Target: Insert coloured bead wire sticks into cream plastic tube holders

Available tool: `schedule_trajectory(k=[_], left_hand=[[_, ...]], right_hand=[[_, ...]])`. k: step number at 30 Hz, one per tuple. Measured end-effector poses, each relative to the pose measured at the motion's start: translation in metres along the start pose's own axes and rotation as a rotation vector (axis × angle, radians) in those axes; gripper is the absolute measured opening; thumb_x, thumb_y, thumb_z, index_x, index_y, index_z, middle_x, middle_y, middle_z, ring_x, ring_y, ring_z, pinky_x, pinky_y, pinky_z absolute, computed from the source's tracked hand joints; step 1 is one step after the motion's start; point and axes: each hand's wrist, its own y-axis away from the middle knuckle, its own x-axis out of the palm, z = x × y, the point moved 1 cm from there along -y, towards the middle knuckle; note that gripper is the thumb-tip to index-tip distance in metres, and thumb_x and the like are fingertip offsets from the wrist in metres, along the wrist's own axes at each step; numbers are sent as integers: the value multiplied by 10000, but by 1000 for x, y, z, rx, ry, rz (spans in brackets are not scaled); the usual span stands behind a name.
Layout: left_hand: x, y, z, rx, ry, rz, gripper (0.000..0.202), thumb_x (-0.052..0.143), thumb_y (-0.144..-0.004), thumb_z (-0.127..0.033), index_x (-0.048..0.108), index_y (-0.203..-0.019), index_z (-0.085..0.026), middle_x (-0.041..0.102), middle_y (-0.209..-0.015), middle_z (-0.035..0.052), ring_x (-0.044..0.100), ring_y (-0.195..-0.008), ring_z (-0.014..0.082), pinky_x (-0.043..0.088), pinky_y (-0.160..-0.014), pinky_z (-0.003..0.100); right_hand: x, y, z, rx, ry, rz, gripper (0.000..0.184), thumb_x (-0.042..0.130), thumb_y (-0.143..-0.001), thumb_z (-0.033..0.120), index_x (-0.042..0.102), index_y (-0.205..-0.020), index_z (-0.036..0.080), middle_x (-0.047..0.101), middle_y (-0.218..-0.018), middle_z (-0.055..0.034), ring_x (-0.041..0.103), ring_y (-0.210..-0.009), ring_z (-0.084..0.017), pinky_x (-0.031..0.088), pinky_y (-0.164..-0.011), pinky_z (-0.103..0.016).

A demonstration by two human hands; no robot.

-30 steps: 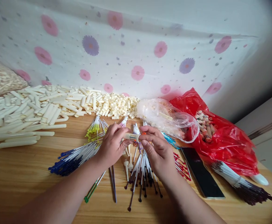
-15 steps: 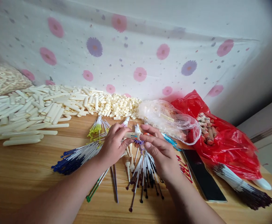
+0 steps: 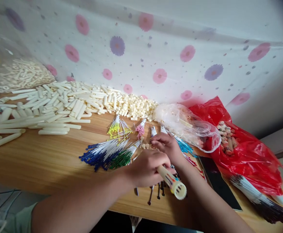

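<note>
My left hand is closed around a cream multicolour pen barrel. The barrel's slotted round end tilts down toward me, and bits of blue, red and yellow show in its side slots. Just behind it is my right hand, its fingers loosely bent and apart over the refills; its thumb is hidden. White refills with blue ends and green ends fan out left of my hands. Dark-ended refills lie partly hidden beneath them. Small cream tips sit behind my left hand.
Cream pen tubes and short slotted pieces heap along the back. Yellow refills and pink refills lie before them. At right are a clear bag, a red bag, a black phone-like slab and a dark-tipped bundle.
My view has shifted left. The barrel has come nearer me in my left hand, its slotted end turned toward me. My right hand has left the barrel's end and moved behind my left hand.
</note>
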Motion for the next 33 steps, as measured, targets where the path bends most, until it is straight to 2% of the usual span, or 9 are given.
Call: schedule_trajectory(k=[2,4,10,13,16,20,27,30,33], left_hand=[[3,3,-9,64,47,2,192,615,-804,-253,526,-650,-180,613,-577,-4,537,-522,99,412,-525,235],[3,5,-14,110,91,-6,195,615,-803,-253,523,-649,-178,605,-555,-6,532,-503,95,406,-507,230],[-11,3,-20,87,203,-133,228,586,-808,-265,498,-614,-186,606,-532,2,547,-492,101,440,-516,227],[-20,1,-17,22,277,-193,214,575,-807,-258,510,-619,-180,617,-538,19,566,-501,108,446,-505,224],[-27,-1,-11,-40,305,-246,149,603,-773,-227,542,-647,-175,653,-595,35,595,-535,118,462,-523,226],[-30,-2,-7,-64,329,-302,80,633,-728,-177,574,-675,-167,671,-642,35,619,-572,123,476,-549,219],[-27,-2,-5,-84,344,-291,91,649,-711,-157,575,-659,-170,648,-608,10,594,-547,113,456,-530,215],[-28,-3,-4,-75,303,-291,93,648,-718,-163,575,-659,-164,636,-595,9,579,-533,105,443,-519,209],[-35,-4,-6,-88,242,-300,128,612,-771,-208,574,-657,-164,634,-597,15,573,-533,105,445,-531,218]], right_hand=[[19,-13,9,-174,115,244,108,579,-820,194,684,-802,174,661,-747,-40,609,-712,-141,487,-649,-259],[41,-28,14,-320,237,401,122,573,-828,171,689,-790,178,664,-746,-41,603,-722,-140,481,-662,-253],[117,-74,15,-471,463,564,163,517,-885,201,677,-860,178,670,-850,-33,593,-802,-116,451,-719,-222],[151,-88,21,-522,572,620,216,484,-894,196,677,-797,183,660,-835,-39,581,-823,-139,436,-728,-245],[174,-93,27,-556,633,669,231,499,-874,196,667,-716,176,656,-801,-47,567,-782,-165,431,-694,-272],[186,-92,28,-588,699,698,212,497,-863,193,657,-730,153,652,-798,-74,549,-772,-198,438,-673,-309],[183,-82,26,-608,699,678,224,415,-876,122,624,-796,123,637,-834,-109,532,-805,-223,442,-688,-352],[181,-80,29,-502,501,623,194,434,-858,110,603,-766,136,628,-838,-101,520,-806,-208,435,-713,-348],[169,-86,31,-330,263,496,134,482,-838,141,578,-747,156,606,-842,-67,516,-803,-176,432,-748,-325]])
